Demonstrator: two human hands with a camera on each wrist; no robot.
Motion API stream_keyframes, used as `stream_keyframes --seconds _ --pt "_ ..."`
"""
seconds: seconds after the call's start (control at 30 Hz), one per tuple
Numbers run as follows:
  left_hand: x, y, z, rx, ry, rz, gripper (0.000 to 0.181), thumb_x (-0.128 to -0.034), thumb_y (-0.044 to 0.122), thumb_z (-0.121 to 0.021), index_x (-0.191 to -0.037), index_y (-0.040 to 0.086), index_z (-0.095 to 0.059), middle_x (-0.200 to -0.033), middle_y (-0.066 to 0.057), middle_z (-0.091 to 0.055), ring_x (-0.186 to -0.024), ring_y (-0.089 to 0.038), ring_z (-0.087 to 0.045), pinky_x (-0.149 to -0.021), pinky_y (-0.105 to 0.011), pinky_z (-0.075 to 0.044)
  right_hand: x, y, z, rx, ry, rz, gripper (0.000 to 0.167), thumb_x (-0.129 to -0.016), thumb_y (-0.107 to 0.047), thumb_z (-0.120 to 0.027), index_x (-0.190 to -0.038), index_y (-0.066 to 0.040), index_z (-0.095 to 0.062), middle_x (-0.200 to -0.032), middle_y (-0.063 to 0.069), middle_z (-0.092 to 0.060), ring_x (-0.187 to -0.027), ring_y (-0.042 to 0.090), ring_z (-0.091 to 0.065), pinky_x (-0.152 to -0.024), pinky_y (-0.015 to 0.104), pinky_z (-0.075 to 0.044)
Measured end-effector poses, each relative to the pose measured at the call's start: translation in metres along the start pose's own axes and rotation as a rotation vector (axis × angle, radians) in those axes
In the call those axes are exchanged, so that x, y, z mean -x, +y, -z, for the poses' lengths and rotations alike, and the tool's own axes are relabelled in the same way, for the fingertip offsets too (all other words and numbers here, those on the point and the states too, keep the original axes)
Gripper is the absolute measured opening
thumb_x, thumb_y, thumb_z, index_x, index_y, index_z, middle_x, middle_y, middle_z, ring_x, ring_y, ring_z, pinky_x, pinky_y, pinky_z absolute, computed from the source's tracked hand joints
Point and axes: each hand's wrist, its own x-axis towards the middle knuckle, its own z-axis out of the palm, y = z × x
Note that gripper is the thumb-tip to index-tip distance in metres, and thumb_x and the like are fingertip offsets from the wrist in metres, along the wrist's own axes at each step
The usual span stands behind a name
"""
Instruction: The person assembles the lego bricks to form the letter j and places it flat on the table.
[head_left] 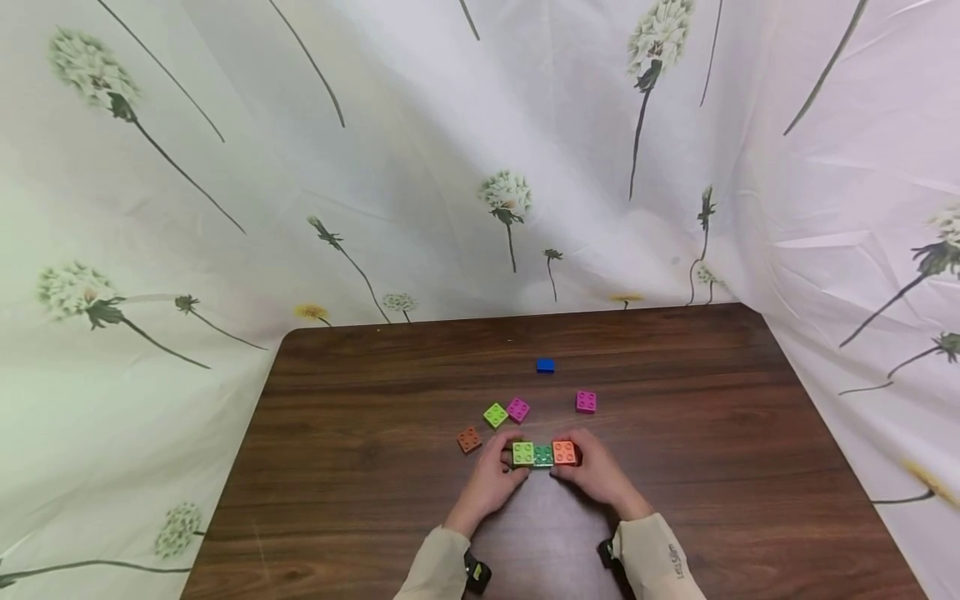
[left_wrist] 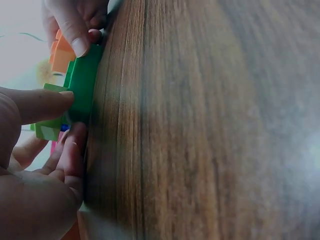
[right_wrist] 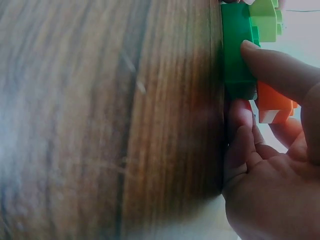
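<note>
A long dark green toy brick (head_left: 543, 456) lies on the table, with a lime green brick (head_left: 522, 453) on its left end and an orange brick (head_left: 564, 452) on its right end. My left hand (head_left: 491, 482) grips the lime end, thumb on the near side and fingers curled behind. At the orange end, my right hand (head_left: 600, 475) holds the joined bricks the same way. Both wrist views show the dark green brick (left_wrist: 84, 82) low against the tabletop, the orange brick (right_wrist: 274, 102) raised above it. Fingers hide parts of both ends.
Beyond the hands lie loose bricks: a brown one (head_left: 469, 439), a lime one (head_left: 496, 415), a magenta one (head_left: 518, 410), another magenta one (head_left: 586, 402) and a blue one (head_left: 545, 365). The wooden table (head_left: 337, 500) meets a flowered curtain (head_left: 420, 208) at the back and sides.
</note>
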Motion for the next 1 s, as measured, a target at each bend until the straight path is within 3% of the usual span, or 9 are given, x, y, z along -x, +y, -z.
stream_keyframes --seconds 0.2,0.43,0.6,0.67,0.73,1.0 --pt "0.005 0.003 0.005 0.001 0.024 -0.031 0.05 -0.0814 0.001 -0.072 -0.127 0.008 -0.054 -0.111 -0.009 -0.056 -0.08 -0.01 -0.055 -0.066 -0.019 -0.045 0.001 -0.001 0.001 -0.006 0.0 -0.007 0.036 -0.076 -0.013 -0.08 -0.108 -0.015 -0.065 -0.105 0.0 -0.06 -0.096 0.013 -0.055 -0.087 0.036 -0.043" --pt "0.011 0.008 0.025 -0.113 0.103 -0.062 0.049 -0.0816 0.01 -0.074 -0.127 0.008 -0.055 -0.113 -0.01 -0.055 -0.064 -0.004 -0.046 -0.057 -0.018 -0.04 0.001 0.0 0.0 0.006 0.002 -0.002 0.034 -0.077 -0.013 -0.08 -0.107 -0.016 -0.065 -0.104 -0.001 -0.06 -0.095 0.013 -0.055 -0.087 0.036 -0.044" --pt "0.01 0.001 0.041 -0.142 0.2 -0.09 0.048 -0.0793 0.013 -0.077 -0.123 0.008 -0.058 -0.112 -0.011 -0.056 -0.088 -0.017 -0.056 -0.077 -0.028 -0.049 0.002 0.0 -0.001 0.004 -0.002 0.003 0.036 -0.076 -0.013 -0.081 -0.108 -0.016 -0.064 -0.105 -0.001 -0.06 -0.095 0.013 -0.055 -0.086 0.035 -0.044" --pt "0.008 -0.005 0.046 -0.143 0.244 -0.08 0.048 -0.0783 0.013 -0.078 -0.122 0.008 -0.059 -0.113 -0.011 -0.056 -0.099 -0.021 -0.057 -0.087 -0.035 -0.049 0.002 0.001 0.0 -0.006 -0.003 0.0 0.037 -0.076 -0.011 -0.081 -0.109 -0.015 -0.064 -0.105 0.0 -0.06 -0.096 0.013 -0.055 -0.087 0.034 -0.044" --pt "0.007 -0.011 0.05 -0.137 0.274 -0.047 0.049 -0.0775 0.014 -0.079 -0.122 0.009 -0.059 -0.114 -0.01 -0.055 -0.102 -0.022 -0.056 -0.088 -0.039 -0.048 0.002 0.001 0.001 -0.007 -0.002 -0.001 0.039 -0.075 -0.01 -0.081 -0.109 -0.014 -0.064 -0.105 0.0 -0.06 -0.095 0.013 -0.054 -0.085 0.033 -0.044" --pt "0.004 -0.035 0.054 -0.091 0.272 0.081 0.047 -0.0767 0.016 -0.08 -0.119 0.01 -0.061 -0.112 -0.011 -0.055 -0.096 -0.023 -0.05 -0.079 -0.033 -0.042 0.001 0.002 0.003 0.004 -0.019 -0.028 0.038 -0.075 -0.011 -0.081 -0.109 -0.013 -0.064 -0.101 0.0 -0.059 -0.089 0.012 -0.051 -0.078 0.029 -0.042"
